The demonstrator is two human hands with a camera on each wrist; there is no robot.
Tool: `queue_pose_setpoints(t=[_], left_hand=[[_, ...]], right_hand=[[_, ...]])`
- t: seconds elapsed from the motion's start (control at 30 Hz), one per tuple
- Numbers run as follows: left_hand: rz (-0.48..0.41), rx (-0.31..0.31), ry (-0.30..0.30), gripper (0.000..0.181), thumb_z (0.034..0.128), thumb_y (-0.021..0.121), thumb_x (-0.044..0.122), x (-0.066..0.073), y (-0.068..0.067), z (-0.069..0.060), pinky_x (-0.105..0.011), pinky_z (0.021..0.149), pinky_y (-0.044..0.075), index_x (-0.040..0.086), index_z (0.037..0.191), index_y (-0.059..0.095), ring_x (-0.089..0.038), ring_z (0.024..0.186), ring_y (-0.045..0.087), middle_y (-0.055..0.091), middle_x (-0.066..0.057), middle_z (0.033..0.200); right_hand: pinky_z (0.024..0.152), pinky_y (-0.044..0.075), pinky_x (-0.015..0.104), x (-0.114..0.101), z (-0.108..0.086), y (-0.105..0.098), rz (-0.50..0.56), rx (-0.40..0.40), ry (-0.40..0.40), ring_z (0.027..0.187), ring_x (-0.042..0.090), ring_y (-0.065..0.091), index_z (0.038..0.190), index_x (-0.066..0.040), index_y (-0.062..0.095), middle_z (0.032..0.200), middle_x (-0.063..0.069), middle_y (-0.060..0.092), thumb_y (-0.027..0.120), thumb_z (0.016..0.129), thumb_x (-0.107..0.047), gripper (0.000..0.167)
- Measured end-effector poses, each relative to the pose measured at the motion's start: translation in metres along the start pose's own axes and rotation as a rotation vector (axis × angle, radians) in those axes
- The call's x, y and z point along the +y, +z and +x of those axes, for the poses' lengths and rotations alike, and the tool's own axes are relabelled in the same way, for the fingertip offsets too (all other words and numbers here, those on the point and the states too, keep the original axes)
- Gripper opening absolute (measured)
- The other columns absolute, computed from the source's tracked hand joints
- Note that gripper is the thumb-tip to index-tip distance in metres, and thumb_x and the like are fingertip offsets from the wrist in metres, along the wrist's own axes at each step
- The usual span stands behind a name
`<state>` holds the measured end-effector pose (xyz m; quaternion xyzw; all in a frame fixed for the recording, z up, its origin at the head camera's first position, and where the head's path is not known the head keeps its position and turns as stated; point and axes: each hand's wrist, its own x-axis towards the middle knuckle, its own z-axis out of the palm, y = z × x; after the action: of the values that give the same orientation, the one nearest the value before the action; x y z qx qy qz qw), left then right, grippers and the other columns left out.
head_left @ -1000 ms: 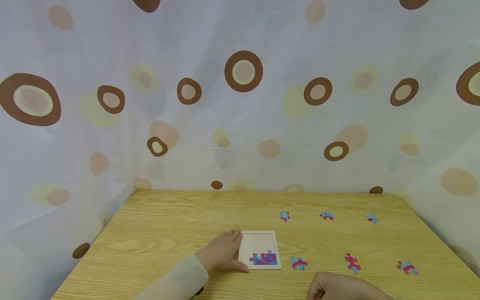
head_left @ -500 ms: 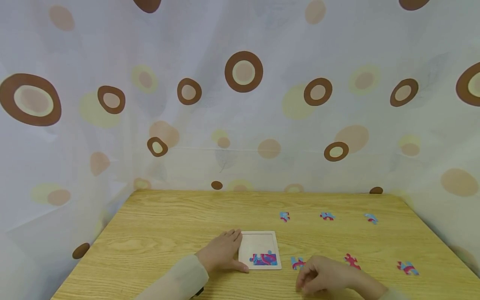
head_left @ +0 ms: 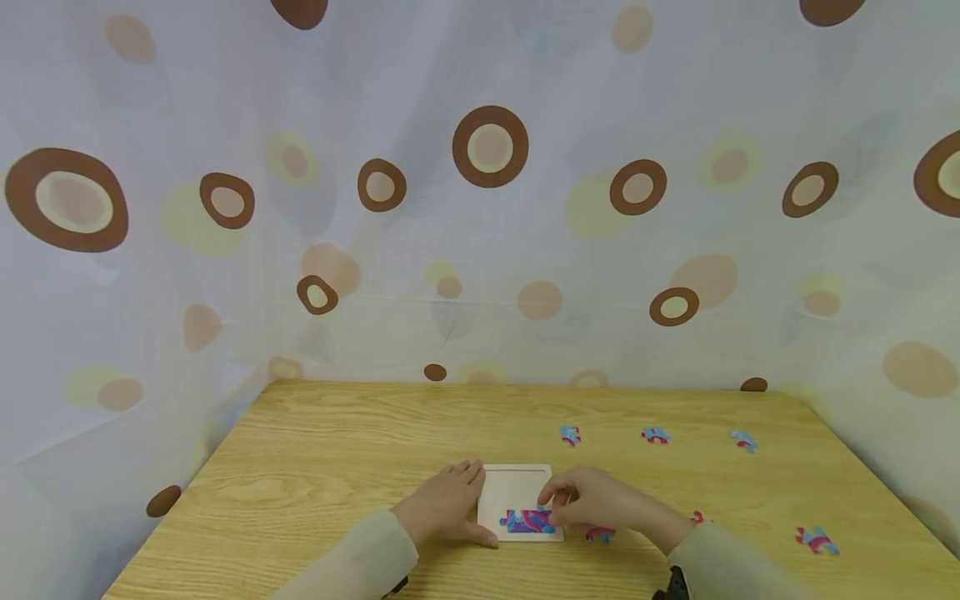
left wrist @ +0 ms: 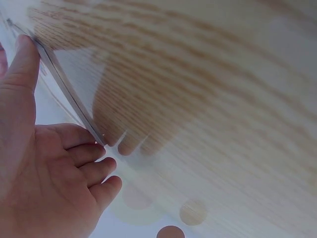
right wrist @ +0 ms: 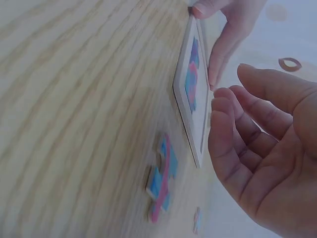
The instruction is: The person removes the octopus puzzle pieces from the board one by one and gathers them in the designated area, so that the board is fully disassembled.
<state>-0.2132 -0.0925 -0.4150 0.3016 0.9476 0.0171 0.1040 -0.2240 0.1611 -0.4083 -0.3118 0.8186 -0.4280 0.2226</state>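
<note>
A small white square puzzle tray (head_left: pixel 513 485) lies on the table, with joined blue, purple and pink jigsaw pieces (head_left: pixel 528 523) along its near side. My left hand (head_left: pixel 448 505) rests against the tray's left edge, thumb at the near corner and fingers at the far one. Over the tray's right side is my right hand (head_left: pixel 596 502), its fingers loosely bent. In the right wrist view, thumb and fingertips stand apart with nothing visible between them. A blue and red jigsaw piece (head_left: pixel 600 535) lies partly hidden below the right hand, right of the tray.
Loose jigsaw pieces lie on the right: a back row with a left piece (head_left: pixel 570 436), a middle piece (head_left: pixel 656 436) and a right piece (head_left: pixel 744 441). Nearer are a red piece (head_left: pixel 699 517), mostly covered by the right arm, and another piece (head_left: pixel 817 540). A patterned curtain (head_left: pixel 487 250) encloses the table.
My right hand has come up from the near edge and moved left over the tray's right side. The left hand, tray and pieces have stayed put.
</note>
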Motion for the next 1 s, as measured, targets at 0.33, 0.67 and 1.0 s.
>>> queue_pose_setpoints(t=[0.33, 0.67, 1.0], left_hand=[[0.017, 0.016, 0.006, 0.094, 0.0769, 0.054, 0.066, 0.001, 0.000, 0.000, -0.035, 0.107, 0.025, -0.001, 0.140, 0.035, -0.027, 0.132, 0.029, 0.032, -0.014, 0.144], [0.024, 0.011, 0.006, 0.094, 0.0773, 0.054, 0.066, 0.000, 0.000, 0.001, -0.035, 0.107, 0.025, -0.001, 0.141, 0.034, -0.026, 0.132, 0.028, 0.031, -0.014, 0.145], [0.023, 0.013, 0.009, 0.094, 0.0774, 0.054, 0.066, 0.000, 0.001, 0.000, -0.035, 0.107, 0.025, 0.000, 0.141, 0.035, -0.027, 0.132, 0.028, 0.031, -0.014, 0.145]], right_hand=[[0.047, 0.041, 0.019, -0.003, 0.027, 0.015, -0.044, 0.019, 0.023, 0.053, 0.010, 0.048, 0.100, -0.001, 0.065, 0.074, 0.001, 0.058, 0.064, 0.086, -0.008, 0.016], [0.053, 0.042, 0.020, 0.001, 0.032, 0.021, -0.067, 0.036, 0.002, 0.058, 0.009, 0.048, 0.096, 0.000, 0.065, 0.071, 0.000, 0.057, 0.067, 0.082, -0.003, 0.014], [0.051, 0.039, 0.019, -0.001, 0.033, 0.025, -0.149, 0.049, 0.029, 0.059, 0.009, 0.046, 0.085, -0.003, 0.066, 0.069, -0.003, 0.054, 0.069, 0.079, -0.002, 0.007]])
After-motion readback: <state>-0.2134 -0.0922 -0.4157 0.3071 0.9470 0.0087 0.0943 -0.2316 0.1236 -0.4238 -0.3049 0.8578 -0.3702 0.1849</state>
